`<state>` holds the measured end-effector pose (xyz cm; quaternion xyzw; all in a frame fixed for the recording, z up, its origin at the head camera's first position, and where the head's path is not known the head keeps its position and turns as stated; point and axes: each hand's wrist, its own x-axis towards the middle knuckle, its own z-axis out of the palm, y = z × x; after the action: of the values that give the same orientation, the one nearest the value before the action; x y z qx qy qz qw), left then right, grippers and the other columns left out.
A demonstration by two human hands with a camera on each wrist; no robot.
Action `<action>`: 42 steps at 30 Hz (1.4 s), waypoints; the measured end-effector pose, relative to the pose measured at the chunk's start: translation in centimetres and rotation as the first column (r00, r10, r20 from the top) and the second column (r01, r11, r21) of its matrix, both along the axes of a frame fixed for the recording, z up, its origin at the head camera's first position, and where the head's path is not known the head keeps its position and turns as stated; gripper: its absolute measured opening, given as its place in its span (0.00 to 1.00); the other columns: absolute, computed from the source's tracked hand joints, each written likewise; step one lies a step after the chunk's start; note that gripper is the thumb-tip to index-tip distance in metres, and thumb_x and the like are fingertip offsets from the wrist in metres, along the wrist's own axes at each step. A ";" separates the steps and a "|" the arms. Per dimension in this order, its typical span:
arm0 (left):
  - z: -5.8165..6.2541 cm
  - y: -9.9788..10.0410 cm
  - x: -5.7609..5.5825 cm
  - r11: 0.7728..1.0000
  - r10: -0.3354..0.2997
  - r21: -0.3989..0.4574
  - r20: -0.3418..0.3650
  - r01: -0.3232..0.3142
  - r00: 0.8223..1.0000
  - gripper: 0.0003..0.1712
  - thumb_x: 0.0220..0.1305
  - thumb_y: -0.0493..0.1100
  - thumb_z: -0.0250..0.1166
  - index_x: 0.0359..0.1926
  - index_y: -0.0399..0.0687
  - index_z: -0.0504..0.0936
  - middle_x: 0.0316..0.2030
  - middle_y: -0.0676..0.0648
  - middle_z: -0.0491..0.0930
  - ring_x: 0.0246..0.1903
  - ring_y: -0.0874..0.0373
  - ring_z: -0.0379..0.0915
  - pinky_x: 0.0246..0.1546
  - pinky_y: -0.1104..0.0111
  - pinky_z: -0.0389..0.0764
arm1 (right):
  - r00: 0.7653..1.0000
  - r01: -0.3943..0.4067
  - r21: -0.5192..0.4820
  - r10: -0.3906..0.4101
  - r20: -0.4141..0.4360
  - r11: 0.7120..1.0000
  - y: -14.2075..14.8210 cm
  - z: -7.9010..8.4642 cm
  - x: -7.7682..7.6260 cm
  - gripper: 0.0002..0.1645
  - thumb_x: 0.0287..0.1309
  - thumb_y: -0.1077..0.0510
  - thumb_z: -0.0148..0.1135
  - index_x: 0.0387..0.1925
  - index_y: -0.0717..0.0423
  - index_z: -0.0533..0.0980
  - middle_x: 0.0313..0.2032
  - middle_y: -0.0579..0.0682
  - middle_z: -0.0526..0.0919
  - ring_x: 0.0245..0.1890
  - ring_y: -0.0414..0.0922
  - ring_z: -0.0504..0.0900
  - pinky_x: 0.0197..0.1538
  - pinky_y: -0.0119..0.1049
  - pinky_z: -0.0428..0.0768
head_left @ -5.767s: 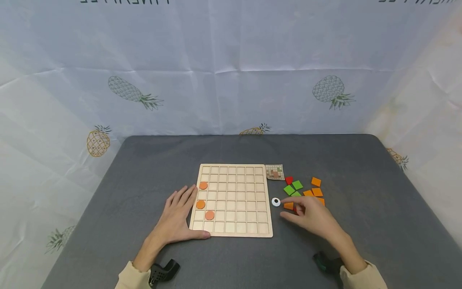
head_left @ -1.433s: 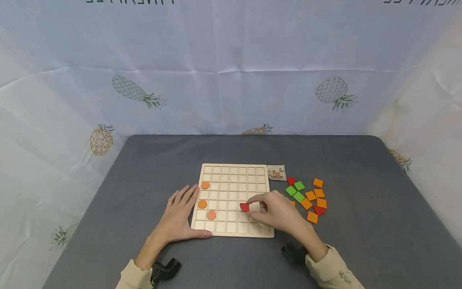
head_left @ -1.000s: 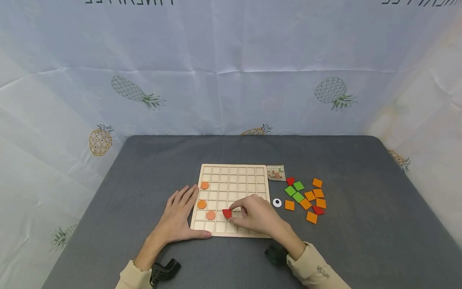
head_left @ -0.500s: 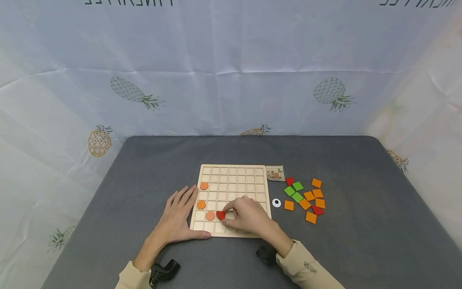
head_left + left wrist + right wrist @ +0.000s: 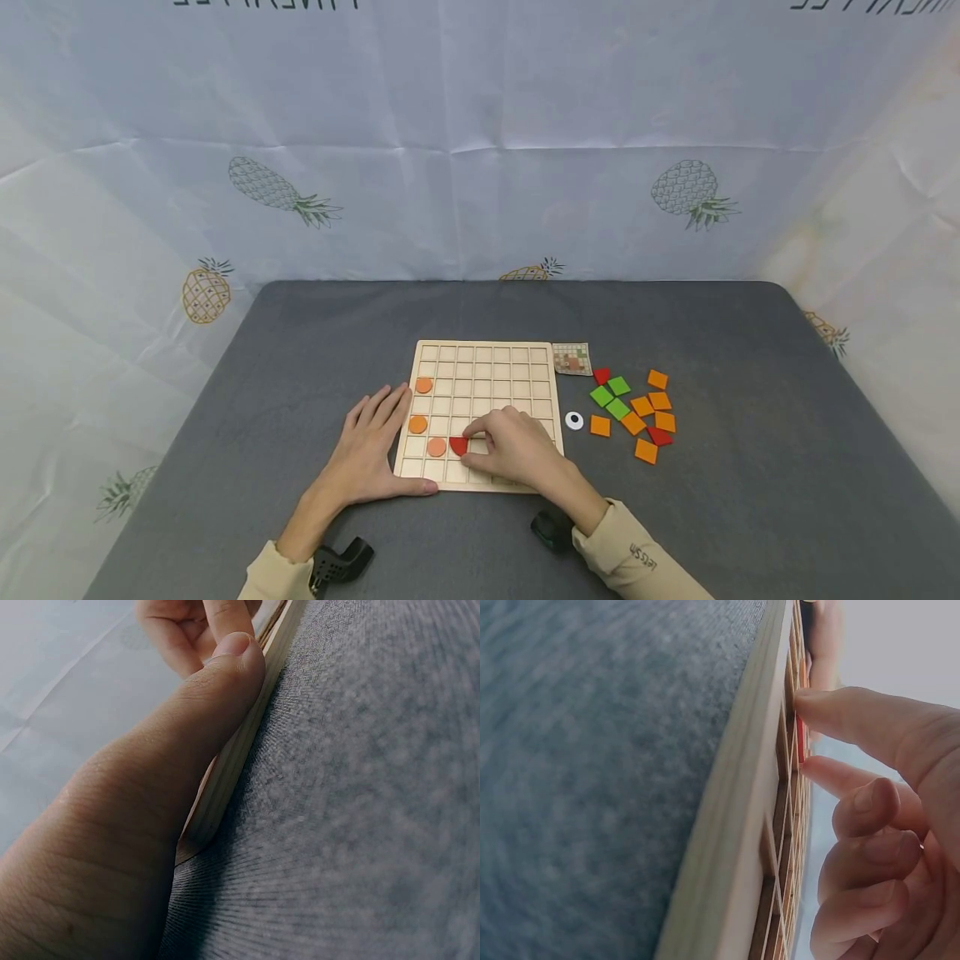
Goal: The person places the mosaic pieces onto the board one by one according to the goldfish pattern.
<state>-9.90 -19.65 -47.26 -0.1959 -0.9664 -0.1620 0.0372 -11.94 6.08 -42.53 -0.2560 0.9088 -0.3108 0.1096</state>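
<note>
A square wooden grid board (image 5: pixel 502 388) lies on the table, with several round orange discs (image 5: pixel 417 424) in cells toward its left side. My left hand (image 5: pixel 369 450) rests along the board's left edge, fingers straight and spread, its thumb (image 5: pixel 232 667) against the front edge. Between thumb and index finger, my right hand (image 5: pixel 513 450) pinches a red tile (image 5: pixel 458 447) with a rounded side. That tile sits in the cell just right of the lowest disc. Seen from the right wrist, the red tile (image 5: pixel 801 739) is down at the grid, and the other fingers are curled.
Right of the board lie green square tiles (image 5: pixel 602 396), orange square tiles (image 5: pixel 646 452), two red tiles (image 5: pixel 660 436) and a white ring-like disc with a black centre (image 5: pixel 573 420). A small pattern card (image 5: pixel 572 359) touches the board's upper right corner.
My right hand has left the loose tiles, carried the red tile leftward across the board and lowered it into a cell beside a disc. My left hand has stayed put.
</note>
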 end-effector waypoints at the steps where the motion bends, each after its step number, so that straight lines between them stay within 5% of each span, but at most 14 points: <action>1: 0.0 0.0 0.0 1.000 -0.001 0.000 0.000 0.001 1.000 0.79 0.39 0.89 0.64 0.80 0.42 0.55 0.79 0.41 0.59 0.78 0.39 0.52 0.74 0.41 0.53 | 1.000 0.001 0.000 -0.001 -0.001 1.000 0.0 0.0 0.0 0.14 0.54 0.53 0.77 0.42 0.52 0.89 0.12 0.36 0.67 0.12 0.31 0.62 0.16 0.26 0.55; 22: 0.1 0.0 0.0 1.000 0.007 -0.012 0.037 -0.007 0.999 0.79 0.38 0.84 0.70 0.81 0.43 0.52 0.80 0.42 0.55 0.79 0.42 0.48 0.76 0.43 0.49 | 1.000 0.015 -0.012 -0.015 -0.007 1.000 0.1 -0.4 0.0 0.10 0.54 0.54 0.74 0.40 0.49 0.90 0.09 0.34 0.62 0.10 0.32 0.61 0.16 0.27 0.54; 42: 0.2 0.0 0.0 1.000 0.007 -0.011 0.038 -0.006 0.999 0.80 0.38 0.84 0.69 0.81 0.43 0.51 0.80 0.41 0.55 0.79 0.40 0.49 0.75 0.42 0.50 | 0.997 0.077 0.002 -0.077 -0.025 0.997 2.0 0.4 0.1 0.17 0.56 0.52 0.75 0.49 0.47 0.87 0.12 0.38 0.66 0.13 0.34 0.64 0.17 0.28 0.60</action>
<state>-9.88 -19.65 -47.09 -0.1899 -0.9685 -0.1603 0.0183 -11.87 8.08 -42.09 -0.2247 0.9198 -0.3100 0.0866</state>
